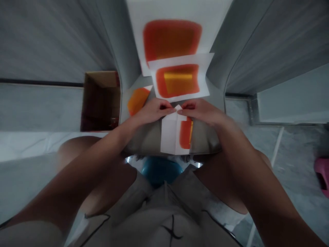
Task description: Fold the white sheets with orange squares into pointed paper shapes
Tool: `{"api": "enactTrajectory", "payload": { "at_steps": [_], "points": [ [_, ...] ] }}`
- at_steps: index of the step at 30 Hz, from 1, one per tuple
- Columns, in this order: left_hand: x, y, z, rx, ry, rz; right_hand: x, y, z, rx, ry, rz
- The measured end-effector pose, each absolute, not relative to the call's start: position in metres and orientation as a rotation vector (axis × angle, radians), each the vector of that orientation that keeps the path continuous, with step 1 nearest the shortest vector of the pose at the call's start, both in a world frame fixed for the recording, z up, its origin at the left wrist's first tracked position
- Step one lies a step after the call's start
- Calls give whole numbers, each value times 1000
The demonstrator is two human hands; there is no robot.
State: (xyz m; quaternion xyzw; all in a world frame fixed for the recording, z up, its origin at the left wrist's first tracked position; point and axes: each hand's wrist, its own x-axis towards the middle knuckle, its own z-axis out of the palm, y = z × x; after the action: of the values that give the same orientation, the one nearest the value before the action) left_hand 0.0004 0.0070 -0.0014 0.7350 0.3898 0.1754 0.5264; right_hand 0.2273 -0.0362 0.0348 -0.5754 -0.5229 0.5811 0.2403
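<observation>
A folded white paper sheet with an orange-red printed patch lies on a grey padded surface in front of me. My left hand pinches its upper left edge, and my right hand pinches the upper right edge. The fingertips of both hands nearly meet at a small white point of the fold. Beyond them lies a white sheet with an orange and yellow rectangle, overlapping a larger sheet with a red-orange block. An orange-printed paper scrap sits left of my left hand.
An open cardboard box stands left of the grey surface. A blue rounded object shows below the surface's near edge, between my knees. A pink object sits at the far right on the grey floor.
</observation>
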Motion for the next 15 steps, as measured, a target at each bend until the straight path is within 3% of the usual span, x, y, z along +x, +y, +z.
{"api": "enactTrajectory", "payload": {
  "at_steps": [15],
  "points": [
    [0,-8,11,1745,947,480,232,-34,42,-1590,-1468,1583]
  ]
}}
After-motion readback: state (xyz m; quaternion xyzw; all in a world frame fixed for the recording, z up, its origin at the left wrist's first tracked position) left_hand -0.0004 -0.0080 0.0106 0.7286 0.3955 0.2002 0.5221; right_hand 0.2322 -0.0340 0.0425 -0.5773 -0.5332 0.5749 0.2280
